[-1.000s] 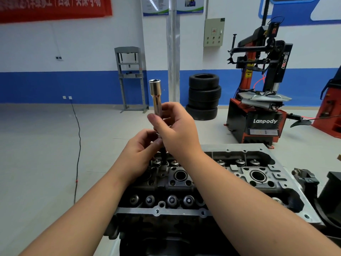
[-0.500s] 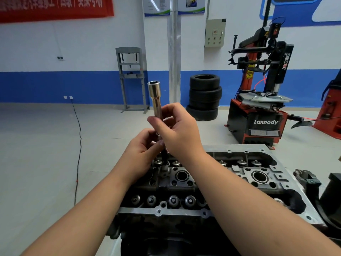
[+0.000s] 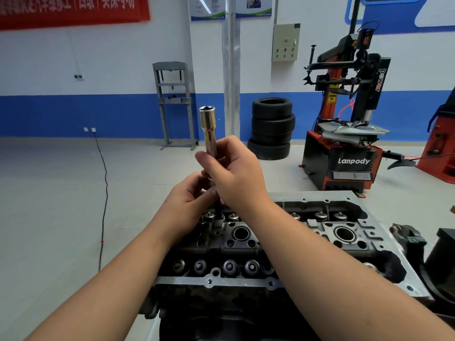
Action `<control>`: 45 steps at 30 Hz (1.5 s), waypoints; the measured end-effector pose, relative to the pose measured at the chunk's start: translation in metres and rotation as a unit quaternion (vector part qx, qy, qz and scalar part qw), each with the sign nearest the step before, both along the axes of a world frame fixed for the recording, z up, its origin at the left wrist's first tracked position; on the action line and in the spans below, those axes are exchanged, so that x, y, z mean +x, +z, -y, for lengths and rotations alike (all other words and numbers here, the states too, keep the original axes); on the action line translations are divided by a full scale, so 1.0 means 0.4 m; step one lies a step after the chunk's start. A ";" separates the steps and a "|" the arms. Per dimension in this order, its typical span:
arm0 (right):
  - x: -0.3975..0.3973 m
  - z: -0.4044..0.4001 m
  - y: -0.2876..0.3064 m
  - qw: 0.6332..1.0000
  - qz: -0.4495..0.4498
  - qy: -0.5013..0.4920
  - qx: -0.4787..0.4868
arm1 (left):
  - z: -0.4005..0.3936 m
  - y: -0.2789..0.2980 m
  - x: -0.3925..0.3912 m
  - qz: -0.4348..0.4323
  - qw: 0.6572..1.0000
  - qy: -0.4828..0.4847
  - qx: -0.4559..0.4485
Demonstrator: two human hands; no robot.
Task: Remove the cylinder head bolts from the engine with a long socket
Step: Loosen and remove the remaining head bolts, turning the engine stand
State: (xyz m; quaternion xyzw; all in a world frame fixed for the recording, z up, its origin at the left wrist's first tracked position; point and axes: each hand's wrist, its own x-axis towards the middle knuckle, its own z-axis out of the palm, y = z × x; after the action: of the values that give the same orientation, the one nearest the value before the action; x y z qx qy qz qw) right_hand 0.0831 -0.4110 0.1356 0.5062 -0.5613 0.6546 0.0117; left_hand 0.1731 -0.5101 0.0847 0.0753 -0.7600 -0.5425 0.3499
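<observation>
My right hand [image 3: 236, 175] grips a gold-coloured long socket [image 3: 208, 130] by its lower part and holds it upright, hollow end up, above the left part of the cylinder head [image 3: 369, 242]. Just below it, my left hand [image 3: 188, 203] has its fingers curled round the socket's bottom end and a dark bolt shank [image 3: 218, 209]. The shank runs down to the head between the valve springs. The join between socket and bolt is hidden by my fingers.
The engine stands on a dark stand [image 3: 440, 254] at the right. Behind it on the grey floor are a red tyre changer [image 3: 344, 148], a stack of tyres [image 3: 272, 129], a grey press frame [image 3: 173, 104] and a black cable [image 3: 104, 193].
Both hands stay in nearly the same place with the socket upright. Only the camera has shifted slightly.
</observation>
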 end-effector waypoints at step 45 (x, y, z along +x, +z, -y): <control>0.000 0.006 -0.005 1.000 -0.007 0.000 -0.004 | -0.003 -0.001 0.000 0.002 1.000 -0.002 0.007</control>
State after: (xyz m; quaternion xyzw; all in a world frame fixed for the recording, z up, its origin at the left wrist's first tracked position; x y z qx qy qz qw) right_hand 0.0829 -0.4134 0.1338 0.5109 -0.5587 0.6531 0.0176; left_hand 0.1732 -0.5090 0.0845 0.0773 -0.7569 -0.5483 0.3470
